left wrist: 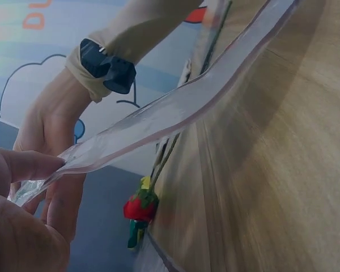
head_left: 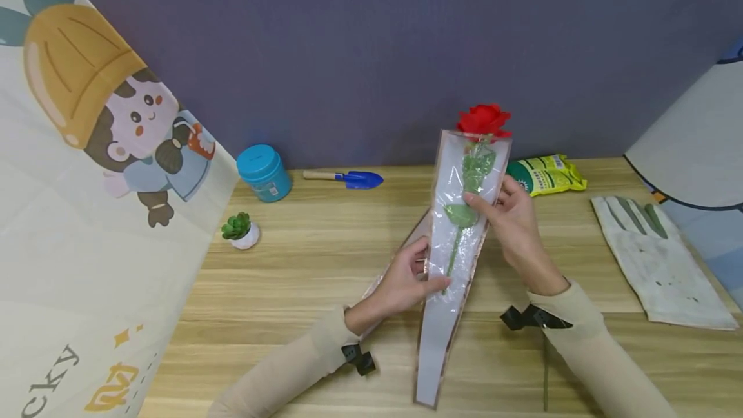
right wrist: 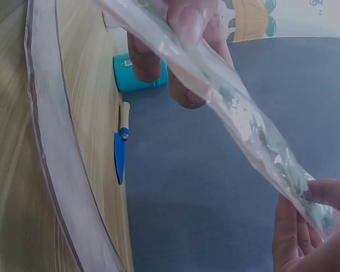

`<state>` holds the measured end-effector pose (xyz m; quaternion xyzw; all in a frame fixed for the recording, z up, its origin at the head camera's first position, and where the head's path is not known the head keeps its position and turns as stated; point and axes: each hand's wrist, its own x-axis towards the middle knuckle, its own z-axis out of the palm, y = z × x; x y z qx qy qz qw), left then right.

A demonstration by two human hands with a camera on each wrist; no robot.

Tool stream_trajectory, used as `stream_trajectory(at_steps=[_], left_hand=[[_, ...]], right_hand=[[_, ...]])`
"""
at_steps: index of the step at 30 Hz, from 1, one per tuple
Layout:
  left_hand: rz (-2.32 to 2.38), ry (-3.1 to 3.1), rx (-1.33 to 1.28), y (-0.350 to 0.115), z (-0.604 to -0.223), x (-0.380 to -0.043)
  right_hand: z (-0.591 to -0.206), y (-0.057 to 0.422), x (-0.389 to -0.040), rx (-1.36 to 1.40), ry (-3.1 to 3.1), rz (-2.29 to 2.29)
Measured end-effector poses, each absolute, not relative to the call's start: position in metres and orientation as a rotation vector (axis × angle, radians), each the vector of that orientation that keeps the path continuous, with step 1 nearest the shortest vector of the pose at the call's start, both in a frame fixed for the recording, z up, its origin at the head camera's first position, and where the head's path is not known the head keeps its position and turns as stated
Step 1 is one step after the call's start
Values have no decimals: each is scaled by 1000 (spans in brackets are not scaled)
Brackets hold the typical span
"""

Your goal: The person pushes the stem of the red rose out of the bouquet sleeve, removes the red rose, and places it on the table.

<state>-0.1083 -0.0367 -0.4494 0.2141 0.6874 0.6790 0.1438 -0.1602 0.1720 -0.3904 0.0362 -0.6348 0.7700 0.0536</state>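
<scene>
A red artificial rose (head_left: 484, 120) stands in a long, tapering flower sleeve (head_left: 431, 347) with a clear front, a whitish back and a brown border. The bloom shows above the sleeve's wide top, while the green leaves and stem lie behind the film. My left hand (head_left: 406, 279) pinches the sleeve at its left edge near the stem's lower end, thumb across the front. Higher up on the right edge, my right hand (head_left: 511, 221) pinches it beside the leaves, thumb in front and fingers behind. The sleeve is held tilted over the wooden table (head_left: 302, 340).
Another sleeve (right wrist: 54, 130) lies on the table by my left hand. A second red rose (left wrist: 140, 208) lies on the right. Behind stand a blue jar (head_left: 264, 174), a small trowel (head_left: 360, 179) and a yellow-green bag (head_left: 548, 174). A potted succulent (head_left: 240, 231) and gloves (head_left: 662, 269) flank them.
</scene>
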Motion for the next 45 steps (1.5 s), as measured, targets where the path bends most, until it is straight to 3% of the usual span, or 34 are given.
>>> stream_trajectory(at_steps=[16,33,45], left_hand=[[1964,1992,616,-40,-441,-108],[1983,1817,662,-44,-442,-112],[2065,1637,529,-43,-441,-112]], right_hand=[[-390,178,-158,-39,-1993,2363],[-394,177,-156,16,-2073,2322],[-393,171,-149,10,-2145,2294]])
